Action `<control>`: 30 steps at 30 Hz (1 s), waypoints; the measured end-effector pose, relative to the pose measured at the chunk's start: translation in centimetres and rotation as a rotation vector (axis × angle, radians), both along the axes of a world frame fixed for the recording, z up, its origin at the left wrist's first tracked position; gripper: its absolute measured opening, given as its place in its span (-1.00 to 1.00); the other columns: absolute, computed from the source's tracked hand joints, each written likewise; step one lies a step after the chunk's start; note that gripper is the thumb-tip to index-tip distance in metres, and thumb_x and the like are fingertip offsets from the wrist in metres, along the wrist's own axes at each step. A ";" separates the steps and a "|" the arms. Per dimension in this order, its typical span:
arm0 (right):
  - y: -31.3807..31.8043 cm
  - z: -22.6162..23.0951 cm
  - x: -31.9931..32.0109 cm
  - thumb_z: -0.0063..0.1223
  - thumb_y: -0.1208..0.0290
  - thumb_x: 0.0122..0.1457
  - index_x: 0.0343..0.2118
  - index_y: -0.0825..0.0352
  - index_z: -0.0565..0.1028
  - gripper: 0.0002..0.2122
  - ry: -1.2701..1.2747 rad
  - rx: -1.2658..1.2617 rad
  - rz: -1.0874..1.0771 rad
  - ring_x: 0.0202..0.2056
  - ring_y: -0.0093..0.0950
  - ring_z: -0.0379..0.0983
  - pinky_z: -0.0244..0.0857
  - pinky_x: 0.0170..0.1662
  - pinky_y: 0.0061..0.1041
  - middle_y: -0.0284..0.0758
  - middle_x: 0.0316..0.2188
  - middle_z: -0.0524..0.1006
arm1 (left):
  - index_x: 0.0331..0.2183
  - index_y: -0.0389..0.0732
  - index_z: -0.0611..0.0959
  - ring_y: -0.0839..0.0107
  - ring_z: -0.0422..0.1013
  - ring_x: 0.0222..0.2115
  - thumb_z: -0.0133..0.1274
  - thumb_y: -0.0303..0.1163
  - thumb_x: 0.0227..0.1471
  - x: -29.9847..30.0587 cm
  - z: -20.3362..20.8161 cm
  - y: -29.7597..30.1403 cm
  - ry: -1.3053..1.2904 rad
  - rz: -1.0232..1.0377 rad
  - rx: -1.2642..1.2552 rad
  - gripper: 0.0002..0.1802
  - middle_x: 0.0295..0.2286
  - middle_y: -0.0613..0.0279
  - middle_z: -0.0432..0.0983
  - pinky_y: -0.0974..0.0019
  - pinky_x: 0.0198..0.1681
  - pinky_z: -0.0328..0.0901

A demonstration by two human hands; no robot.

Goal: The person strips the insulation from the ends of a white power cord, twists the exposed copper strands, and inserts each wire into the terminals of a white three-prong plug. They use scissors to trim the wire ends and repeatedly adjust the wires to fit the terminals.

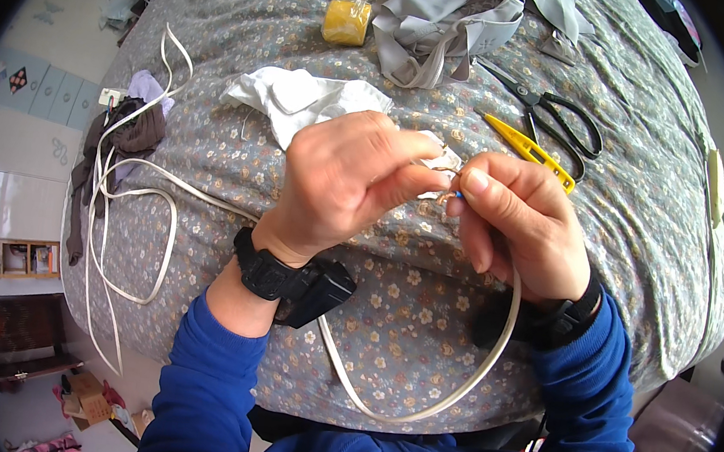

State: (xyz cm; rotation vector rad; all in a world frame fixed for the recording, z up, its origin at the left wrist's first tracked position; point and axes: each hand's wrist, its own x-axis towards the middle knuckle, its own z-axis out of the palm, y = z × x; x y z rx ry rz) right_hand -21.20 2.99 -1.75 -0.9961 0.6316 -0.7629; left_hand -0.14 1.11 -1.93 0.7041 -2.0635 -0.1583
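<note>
Over the flowered bedspread (pixel 386 334), my two hands meet fingertip to fingertip at the stripped end of a white electrical cable (pixel 412 417). My right hand (pixel 525 225) is closed around this end, where a bit of blue-insulated wire (pixel 459 196) shows between the fingers. Thumb and forefinger of my left hand (pixel 331 183) pinch thin copper-coloured strands close to it; the fingers hide most of them. From the right hand the cable loops down toward my body, passes under my left wrist and runs off to the left. White cloth (pixel 296 96) lies just behind my left hand.
Beyond my right hand lie a yellow utility knife (pixel 516 141) and black-handled scissors (pixel 558 119), partly overlapping. A yellow tape roll (pixel 345 22) and a grey garment (pixel 444 36) sit farther back. More cable coils at left near dark clothing (pixel 135 136).
</note>
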 end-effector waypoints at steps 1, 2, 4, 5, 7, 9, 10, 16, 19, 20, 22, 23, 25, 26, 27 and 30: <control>0.1 0.3 -0.1 -0.06 0.23 0.36 -0.36 0.36 0.53 -0.71 0.102 -0.120 -0.071 -0.76 -0.75 0.19 0.01 -0.68 -0.75 -0.43 -0.75 0.42 | -0.42 -0.24 0.64 0.49 0.35 -0.63 0.09 -0.12 0.15 0.2 0.1 0.3 0.092 -0.027 0.259 -0.65 -0.60 0.29 0.46 0.44 -0.59 0.24; 0.2 0.6 -0.3 -0.06 0.24 0.36 -0.36 0.36 0.53 -0.71 0.173 -0.262 -0.139 -0.75 -0.76 0.19 0.01 -0.67 -0.74 -0.44 -0.75 0.41 | -0.43 -0.26 0.63 0.53 0.33 -0.64 0.00 -0.04 0.23 0.4 0.3 0.7 0.200 -0.076 0.505 -0.54 -0.59 0.27 0.47 0.47 -0.59 0.22; 0.3 1.1 -0.4 -0.01 0.34 0.34 -0.38 0.39 0.52 -0.78 0.256 -0.365 -0.197 -0.69 -0.76 0.26 0.09 -0.63 -0.73 -0.48 -0.73 0.39 | -0.46 -0.30 0.60 0.58 0.31 -0.65 -0.30 0.15 0.30 0.4 0.6 1.4 0.261 -0.136 0.878 -0.29 -0.60 0.26 0.45 0.51 -0.58 0.22; 0.4 1.2 -0.3 0.01 0.37 0.33 -0.39 0.40 0.51 -0.80 0.273 -0.410 -0.228 -0.68 -0.76 0.27 0.11 -0.62 -0.72 -0.49 -0.72 0.39 | -0.46 -0.30 0.60 0.57 0.31 -0.65 -0.32 0.15 0.31 0.4 0.9 1.8 0.266 -0.153 1.008 -0.28 -0.60 0.25 0.45 0.51 -0.58 0.22; 0.5 1.2 -0.1 0.05 0.47 0.28 -0.41 0.41 0.49 -0.85 0.285 -0.456 -0.256 -0.63 -0.74 0.33 0.18 -0.58 -0.70 -0.49 -0.70 0.39 | -0.43 -0.32 0.60 0.56 0.32 -0.64 -0.40 0.15 0.32 0.0 1.2 2.5 0.268 -0.207 1.160 -0.25 -0.57 0.25 0.45 0.51 -0.58 0.23; 0.6 1.1 0.0 0.06 0.48 0.28 -0.42 0.41 0.50 -0.85 0.348 -0.511 -0.283 -0.64 -0.73 0.33 0.18 -0.58 -0.69 -0.48 -0.71 0.40 | -0.41 -0.32 0.60 0.56 0.32 -0.63 -0.34 0.10 0.32 -0.4 1.5 2.9 0.313 -0.206 1.234 -0.31 -0.56 0.25 0.45 0.50 -0.58 0.23; 0.6 1.0 0.1 0.06 0.48 0.27 -0.43 0.41 0.50 -0.85 0.377 -0.541 -0.292 -0.64 -0.72 0.33 0.18 -0.58 -0.68 -0.47 -0.71 0.40 | -0.40 -0.32 0.59 0.56 0.33 -0.62 -0.32 0.07 0.33 -0.6 1.7 3.0 0.343 -0.231 1.249 -0.34 -0.55 0.25 0.44 0.50 -0.58 0.23; 0.4 1.1 0.1 0.06 0.42 0.28 -0.43 0.41 0.51 -0.82 0.395 -0.516 -0.293 -0.69 -0.71 0.30 0.15 -0.61 -0.67 -0.47 -0.74 0.40 | -0.37 -0.29 0.60 0.50 0.34 -0.60 -0.01 -0.27 0.26 -1.2 1.5 2.9 0.298 -0.207 1.089 -0.72 -0.56 0.27 0.44 0.45 -0.57 0.24; 0.3 1.3 -0.6 -0.03 0.32 0.33 -0.41 0.39 0.51 -0.75 0.371 -0.374 -0.172 -0.72 -0.75 0.23 0.06 -0.64 -0.70 -0.47 -0.75 0.39 | -0.39 -0.20 0.60 0.40 0.38 -0.57 0.16 -0.42 0.08 -0.9 0.8 1.8 -0.172 0.059 0.094 -0.92 -0.55 0.29 0.46 0.38 -0.52 0.31; 0.1 1.3 -0.8 -0.07 0.27 0.36 -0.40 0.38 0.51 -0.72 0.307 -0.365 -0.119 -0.73 -0.76 0.20 0.02 -0.65 -0.72 -0.48 -0.75 0.38 | -0.38 -0.20 0.61 0.36 0.39 -0.56 0.19 -0.43 0.04 -0.8 0.5 1.4 -0.204 0.046 -0.031 -0.91 -0.54 0.28 0.46 0.36 -0.51 0.33; -0.3 0.9 -1.0 -0.06 0.25 0.36 -0.38 0.35 0.51 -0.73 0.208 -0.141 -0.019 -0.74 -0.75 0.19 0.02 -0.66 -0.71 -0.48 -0.74 0.39 | -0.36 -0.19 0.62 0.29 0.40 -0.54 0.25 -0.44 -0.06 -0.3 0.1 0.6 -0.254 0.027 -0.280 -0.84 -0.51 0.26 0.46 0.32 -0.49 0.35; -0.4 0.6 -0.9 -0.06 0.24 0.36 -0.37 0.33 0.51 -0.73 0.149 -0.048 0.024 -0.75 -0.74 0.19 0.01 -0.67 -0.71 -0.48 -0.74 0.40 | -0.36 -0.18 0.64 0.34 0.41 -0.53 0.26 -0.41 -0.06 -0.3 -0.2 0.4 -0.236 0.031 -0.320 -0.83 -0.51 0.30 0.48 0.31 -0.52 0.34; -0.5 0.1 -0.6 -0.08 0.21 0.36 -0.35 0.32 0.51 -0.72 0.049 0.025 0.045 -0.75 -0.74 0.17 0.00 -0.67 -0.72 -0.48 -0.74 0.40 | -0.38 -0.18 0.65 0.34 0.40 -0.57 0.24 -0.36 -0.01 -0.2 -0.5 0.1 -0.185 0.016 -0.286 -0.86 -0.55 0.28 0.47 0.33 -0.54 0.32; -0.5 0.0 -0.4 -0.09 0.20 0.37 -0.34 0.32 0.51 -0.71 0.052 0.083 0.041 -0.76 -0.75 0.16 -0.01 -0.67 -0.73 -0.48 -0.74 0.40 | -0.40 -0.18 0.65 0.33 0.40 -0.59 0.23 -0.33 0.01 -0.2 -0.5 0.1 -0.167 0.001 -0.273 -0.86 -0.56 0.27 0.47 0.35 -0.55 0.31; -0.4 -0.1 -0.4 -0.07 0.21 0.36 -0.34 0.32 0.51 -0.72 0.020 0.051 0.007 -0.74 -0.75 0.17 -0.01 -0.66 -0.74 -0.48 -0.73 0.40 | -0.41 -0.18 0.65 0.35 0.39 -0.61 0.18 -0.27 0.07 -0.2 -0.5 0.2 -0.088 -0.009 -0.124 -0.82 -0.59 0.27 0.46 0.37 -0.56 0.29; -0.2 0.3 -0.5 -0.07 0.26 0.36 -0.36 0.38 0.48 -0.72 0.117 -0.189 -0.161 -0.77 -0.75 0.13 -0.05 -0.67 -0.74 -0.49 -0.77 0.36 | -0.45 -0.22 0.64 0.51 0.34 -0.68 -0.16 0.05 0.29 -0.5 -0.2 1.0 0.226 -0.140 0.420 -0.43 -0.67 0.31 0.43 0.48 -0.59 0.19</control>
